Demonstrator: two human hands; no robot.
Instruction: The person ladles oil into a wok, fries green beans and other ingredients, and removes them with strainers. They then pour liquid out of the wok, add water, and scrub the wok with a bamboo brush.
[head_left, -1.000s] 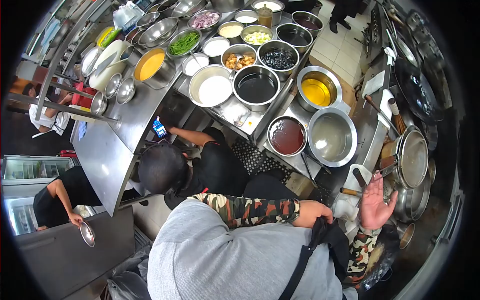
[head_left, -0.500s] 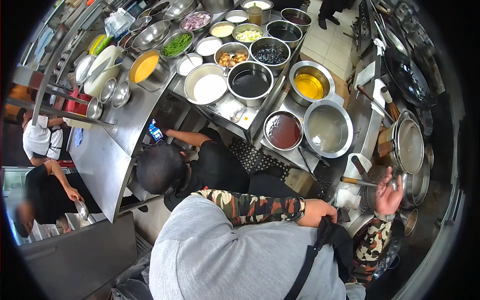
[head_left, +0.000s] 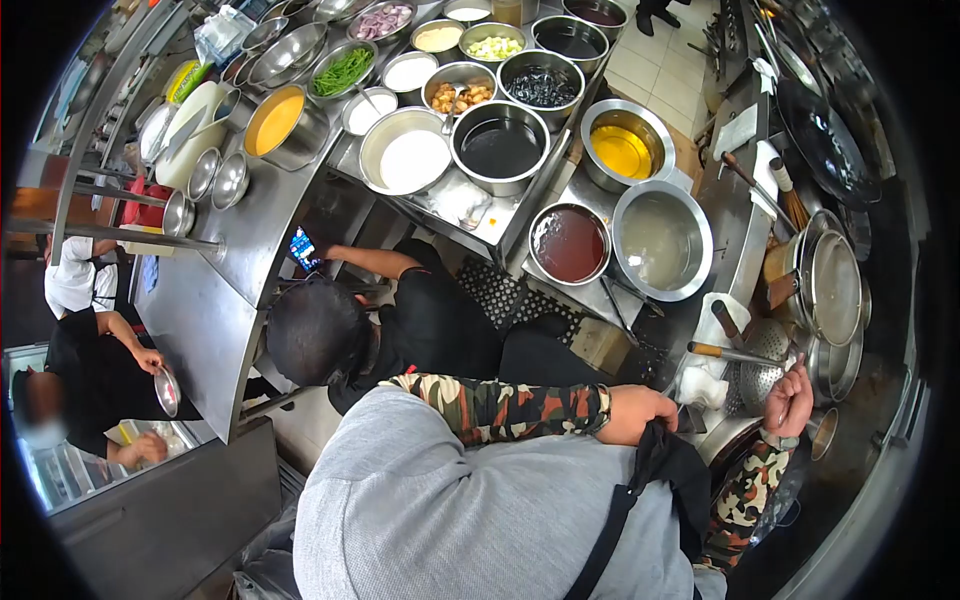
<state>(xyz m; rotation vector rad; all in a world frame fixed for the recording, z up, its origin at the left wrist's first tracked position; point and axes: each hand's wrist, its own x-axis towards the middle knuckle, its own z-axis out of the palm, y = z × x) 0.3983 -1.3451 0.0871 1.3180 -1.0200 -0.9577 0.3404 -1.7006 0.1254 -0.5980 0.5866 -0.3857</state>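
Note:
My left hand (head_left: 638, 414), in a camouflage sleeve, is closed with its fingers around a fold of black apron cloth (head_left: 660, 462) at my front. My right hand (head_left: 790, 402) is raised to the right with its fingers curled together. Its fingertips meet the metal end of a wooden-handled utensil (head_left: 712, 351); whether they grip it or anything else, I cannot make out. A perforated skimmer (head_left: 762, 348) lies just behind, and a white cloth (head_left: 702, 386) is to the left. Large round strainers (head_left: 832, 285) stand beyond my right hand.
A co-worker in black (head_left: 430, 310) crouches at left front holding a phone (head_left: 303, 250). Pots of red sauce (head_left: 570, 243), cloudy liquid (head_left: 660, 242) and yellow oil (head_left: 620, 150) stand ahead. A wok (head_left: 820, 150) is at right. Another person (head_left: 90, 370) holds a metal bowl (head_left: 167, 391).
My right hand has gone from spread, palm up, to curled fingers by the utensil's end. My left hand stays on the cloth. The person at far left has lowered an arm.

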